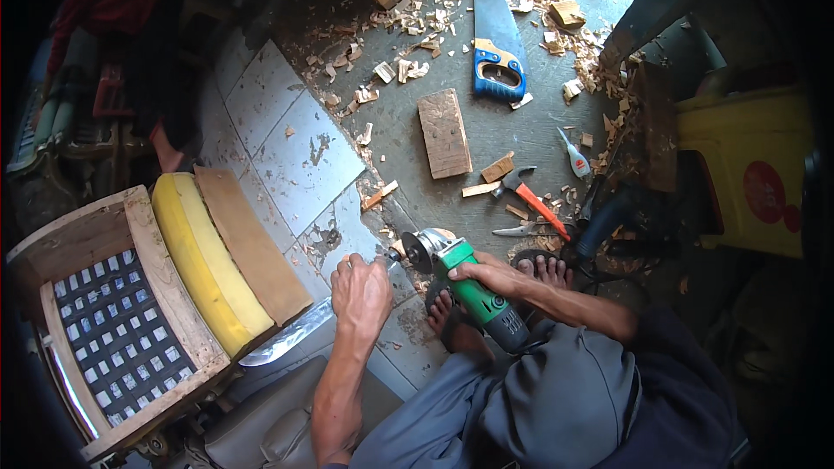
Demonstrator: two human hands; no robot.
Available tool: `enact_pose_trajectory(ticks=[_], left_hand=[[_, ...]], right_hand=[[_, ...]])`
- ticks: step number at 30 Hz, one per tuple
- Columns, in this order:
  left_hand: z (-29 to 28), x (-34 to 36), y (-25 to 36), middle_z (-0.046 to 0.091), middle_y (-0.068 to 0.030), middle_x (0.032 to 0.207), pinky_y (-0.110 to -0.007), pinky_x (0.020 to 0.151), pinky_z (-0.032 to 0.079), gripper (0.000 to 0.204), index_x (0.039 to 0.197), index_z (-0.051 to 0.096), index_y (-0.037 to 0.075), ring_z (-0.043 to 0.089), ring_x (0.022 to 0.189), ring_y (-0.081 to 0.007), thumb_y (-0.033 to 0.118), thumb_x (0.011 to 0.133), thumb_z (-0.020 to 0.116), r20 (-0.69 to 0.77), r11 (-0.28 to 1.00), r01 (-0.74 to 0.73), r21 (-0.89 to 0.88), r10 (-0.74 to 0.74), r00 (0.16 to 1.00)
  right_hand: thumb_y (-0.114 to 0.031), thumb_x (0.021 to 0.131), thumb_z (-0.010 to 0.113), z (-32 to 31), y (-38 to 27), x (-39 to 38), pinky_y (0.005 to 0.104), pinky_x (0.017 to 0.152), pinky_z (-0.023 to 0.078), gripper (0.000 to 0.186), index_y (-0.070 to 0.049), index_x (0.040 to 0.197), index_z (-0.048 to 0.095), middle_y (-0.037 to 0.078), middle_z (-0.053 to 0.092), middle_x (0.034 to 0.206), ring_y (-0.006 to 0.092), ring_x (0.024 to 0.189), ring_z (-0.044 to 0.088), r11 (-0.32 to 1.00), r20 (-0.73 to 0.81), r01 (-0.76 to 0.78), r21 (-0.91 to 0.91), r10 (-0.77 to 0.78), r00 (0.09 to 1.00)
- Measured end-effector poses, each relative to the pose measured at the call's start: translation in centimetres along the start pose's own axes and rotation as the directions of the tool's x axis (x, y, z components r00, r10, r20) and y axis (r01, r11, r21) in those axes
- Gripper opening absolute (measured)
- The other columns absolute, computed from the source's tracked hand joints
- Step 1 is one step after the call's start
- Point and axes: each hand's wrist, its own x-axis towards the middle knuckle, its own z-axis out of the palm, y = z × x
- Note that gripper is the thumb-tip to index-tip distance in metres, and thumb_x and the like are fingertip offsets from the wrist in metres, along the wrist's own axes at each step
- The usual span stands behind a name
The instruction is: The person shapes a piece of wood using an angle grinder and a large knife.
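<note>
My right hand (486, 273) grips a green angle grinder (482, 300), its guarded disc facing left. My left hand (360, 295) is closed just left of the disc, fingers curled round something small I cannot make out, with a bit of metal (391, 255) showing near the fingertips. A long shiny metal blade or strip (287, 339) lies below and left of that hand, partly hidden by it. Beside it are a yellow foam-like pad (204, 269) with a brown strip and a wooden frame (174, 295) with woven dark webbing. My sandalled feet are beneath the grinder.
A hand saw (497, 65), wooden block (443, 133), hammer (539, 204), white bottle (575, 156) and pliers-like tools lie among wood shavings on the floor. A yellow plastic container (738, 165) stands right. At upper left is a person in red and dark clothing (100, 26).
</note>
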Motion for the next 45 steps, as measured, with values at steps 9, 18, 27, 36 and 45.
enact_pose_trajectory(ticks=[9,18,27,36,45], left_hand=[[-0.3,0.0,0.1,0.066,-0.0253,0.095,-0.049,0.078,0.054,0.021,0.105,0.075,0.006,0.067,0.087,-0.0408,0.017,0.09,0.065,0.045,1.0,0.012,-0.023,-0.011,0.999],[-0.3,-0.7,-0.6,0.065,-0.0245,0.094,-0.049,0.078,0.054,0.021,0.103,0.075,0.006,0.066,0.087,-0.0397,0.017,0.09,0.064,0.039,0.998,0.052,-0.041,-0.051,0.998],[0.1,-0.1,-0.2,0.065,-0.025,0.093,-0.049,0.078,0.054,0.02,0.1,0.075,0.004,0.066,0.086,-0.0405,0.016,0.089,0.062,0.061,0.998,0.026,-0.055,-0.023,0.998],[-0.4,-0.1,0.2,0.064,-0.0251,0.095,-0.05,0.083,0.051,0.025,0.104,0.075,0.005,0.064,0.091,-0.0403,0.015,0.093,0.056,0.016,1.0,0.013,-0.025,-0.013,1.0],[-1.0,-0.3,0.7,0.064,-0.0247,0.099,-0.051,0.086,0.049,0.027,0.109,0.074,0.004,0.063,0.097,-0.0399,0.015,0.095,0.054,0.034,0.999,0.036,-0.024,-0.035,0.999]], right_hand=[[-0.051,0.086,0.063,0.3,-0.9,-0.1,0.0338,0.086,0.045,0.065,-0.002,0.127,0.058,0.012,0.065,0.108,0.0206,0.097,0.06,0.999,0.017,-0.047,-0.012,0.047,0.999],[-0.04,0.087,0.068,0.7,-0.1,1.3,0.0339,0.069,0.057,0.053,0.0,0.118,0.054,0.013,0.068,0.095,0.0202,0.076,0.069,0.998,0.041,0.01,0.061,-0.013,0.999],[-0.041,0.087,0.069,0.5,-0.1,0.4,0.0345,0.07,0.058,0.054,0.0,0.119,0.054,0.014,0.068,0.097,0.021,0.078,0.07,1.0,-0.027,-0.011,0.029,0.011,1.0],[-0.042,0.088,0.068,0.0,0.4,1.1,0.0343,0.066,0.058,0.056,0.001,0.121,0.053,0.014,0.068,0.096,0.0225,0.076,0.072,0.997,0.009,-0.029,0.072,0.029,1.0],[-0.046,0.086,0.066,0.2,-1.4,0.0,0.0333,0.08,0.05,0.059,0.0,0.123,0.057,0.011,0.065,0.103,0.0194,0.09,0.063,0.999,-0.023,-0.027,0.033,0.027,0.999]])
